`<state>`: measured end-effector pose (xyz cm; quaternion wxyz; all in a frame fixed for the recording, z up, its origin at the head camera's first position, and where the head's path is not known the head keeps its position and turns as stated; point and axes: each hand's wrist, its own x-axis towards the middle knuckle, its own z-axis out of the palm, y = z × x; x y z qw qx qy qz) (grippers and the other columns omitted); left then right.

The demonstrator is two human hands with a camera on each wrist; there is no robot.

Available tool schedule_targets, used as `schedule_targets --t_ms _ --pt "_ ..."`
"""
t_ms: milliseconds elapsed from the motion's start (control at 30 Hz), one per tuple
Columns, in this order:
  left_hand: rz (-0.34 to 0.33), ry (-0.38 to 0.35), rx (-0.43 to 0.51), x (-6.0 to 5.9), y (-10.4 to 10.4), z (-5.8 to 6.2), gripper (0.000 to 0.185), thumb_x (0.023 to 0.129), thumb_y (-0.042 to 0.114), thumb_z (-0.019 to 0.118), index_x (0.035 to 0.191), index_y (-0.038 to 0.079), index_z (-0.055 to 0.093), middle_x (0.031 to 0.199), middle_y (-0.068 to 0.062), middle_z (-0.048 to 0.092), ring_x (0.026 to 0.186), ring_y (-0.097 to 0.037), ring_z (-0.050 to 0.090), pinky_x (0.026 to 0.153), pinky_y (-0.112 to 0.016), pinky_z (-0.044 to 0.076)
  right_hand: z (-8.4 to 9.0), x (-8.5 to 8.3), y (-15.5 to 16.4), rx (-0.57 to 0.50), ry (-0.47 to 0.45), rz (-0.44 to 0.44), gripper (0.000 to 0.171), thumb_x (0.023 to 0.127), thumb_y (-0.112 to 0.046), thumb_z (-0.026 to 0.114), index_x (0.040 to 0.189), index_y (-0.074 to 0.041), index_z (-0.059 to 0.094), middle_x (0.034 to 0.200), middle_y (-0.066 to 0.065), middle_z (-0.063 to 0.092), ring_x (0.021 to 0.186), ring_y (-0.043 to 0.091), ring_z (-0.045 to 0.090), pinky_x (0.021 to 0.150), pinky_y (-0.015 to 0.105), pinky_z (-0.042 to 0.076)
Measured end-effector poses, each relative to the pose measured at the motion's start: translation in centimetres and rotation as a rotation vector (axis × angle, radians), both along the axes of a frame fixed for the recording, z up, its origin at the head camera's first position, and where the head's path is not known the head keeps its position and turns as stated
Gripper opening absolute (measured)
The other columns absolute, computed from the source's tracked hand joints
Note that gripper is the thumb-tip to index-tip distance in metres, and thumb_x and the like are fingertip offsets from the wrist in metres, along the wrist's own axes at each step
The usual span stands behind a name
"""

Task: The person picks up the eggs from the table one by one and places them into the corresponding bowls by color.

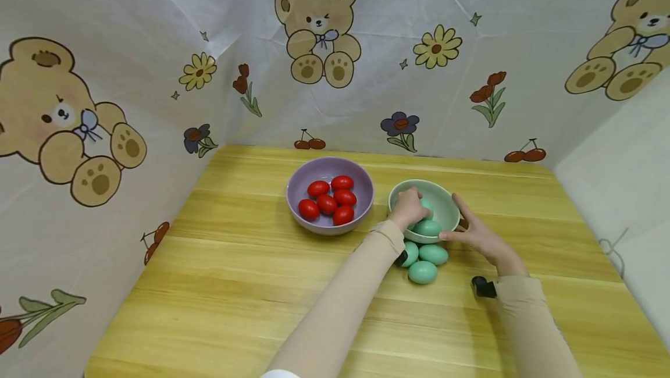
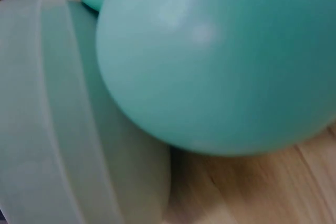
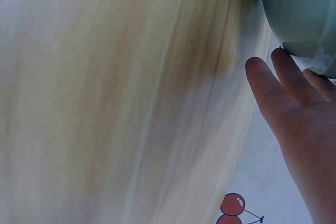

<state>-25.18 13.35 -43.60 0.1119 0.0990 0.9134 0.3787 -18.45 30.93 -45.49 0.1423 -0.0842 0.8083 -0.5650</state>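
A pale green bowl [image 1: 449, 208] stands right of centre on the table, with green eggs [image 1: 428, 228] inside. My left hand [image 1: 408, 209] reaches over its left rim, and its curled fingers hold a green egg [image 1: 427, 207] in the bowl. My right hand [image 1: 484, 241] grips the bowl from the right, thumb at the near rim and fingers spread along the outer side. In the right wrist view those fingers [image 3: 268, 85] lie against the bowl's wall [image 3: 299, 14]. Close to the left wrist camera, a large green egg [image 2: 210, 66] shows beside the bowl [image 2: 68, 119].
Several green eggs [image 1: 423, 272] lie on the wooden table [image 1: 251, 285] just in front of the green bowl, close to the left wrist. To the left stands a purple bowl [image 1: 294, 209] with several red eggs [image 1: 327, 204]. A bear-print sheet [image 1: 366, 104] encloses the back and left.
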Motion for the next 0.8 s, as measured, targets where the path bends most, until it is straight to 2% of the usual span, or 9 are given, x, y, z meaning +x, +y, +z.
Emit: schedule_targets --t_ms 167,300,400,633,800 --pt "-0.011 0.005 0.023 -0.2 -0.2 0.0 0.042 0.081 0.019 0.072 0.119 0.008 0.061 0.112 -0.001 0.061 0.106 -0.016 0.051 0.082 -0.02 0.045 -0.1 0.0 0.0 -0.004 0.001 -0.001 0.102 0.085 -0.013 0.068 0.148 -0.018 -0.012 0.153 0.01 -0.011 0.134 0.045 0.007 0.102 0.064 0.015" --pt "-0.028 0.004 0.091 -0.2 -0.6 0.1 0.043 0.081 0.019 0.073 0.121 0.009 0.059 0.113 -0.002 0.061 0.104 -0.014 0.052 0.082 -0.021 0.045 -0.2 -0.1 0.0 -0.009 0.001 -0.002 0.102 0.085 -0.012 0.068 0.148 -0.018 -0.012 0.152 0.012 -0.01 0.134 0.045 0.008 0.102 0.063 0.015" --pt "-0.059 0.002 0.184 -0.1 -1.1 0.2 0.045 0.082 0.018 0.073 0.123 0.009 0.057 0.115 -0.003 0.06 0.104 -0.013 0.054 0.082 -0.02 0.045 -0.2 -0.1 0.0 -0.017 -0.004 -0.003 0.102 0.086 -0.013 0.067 0.148 -0.02 -0.012 0.152 0.014 -0.009 0.133 0.045 0.01 0.102 0.062 0.017" --pt "-0.152 -0.036 0.471 -0.1 -2.4 0.1 0.046 0.083 0.013 0.071 0.125 0.005 0.055 0.122 -0.005 0.057 0.11 -0.016 0.054 0.083 -0.017 0.046 -0.3 -0.2 0.2 -0.03 -0.01 -0.007 0.101 0.086 -0.012 0.067 0.148 -0.02 -0.012 0.152 0.01 -0.011 0.134 0.044 0.009 0.102 0.062 0.017" --pt "-0.173 -0.075 0.593 0.4 -3.5 0.1 0.048 0.083 0.013 0.071 0.127 0.004 0.053 0.126 -0.009 0.055 0.112 -0.018 0.054 0.082 -0.019 0.047 -0.5 -0.2 0.2 -0.03 -0.007 -0.009 0.102 0.086 -0.012 0.067 0.148 -0.021 -0.012 0.153 0.012 -0.009 0.133 0.044 0.012 0.102 0.061 0.018"
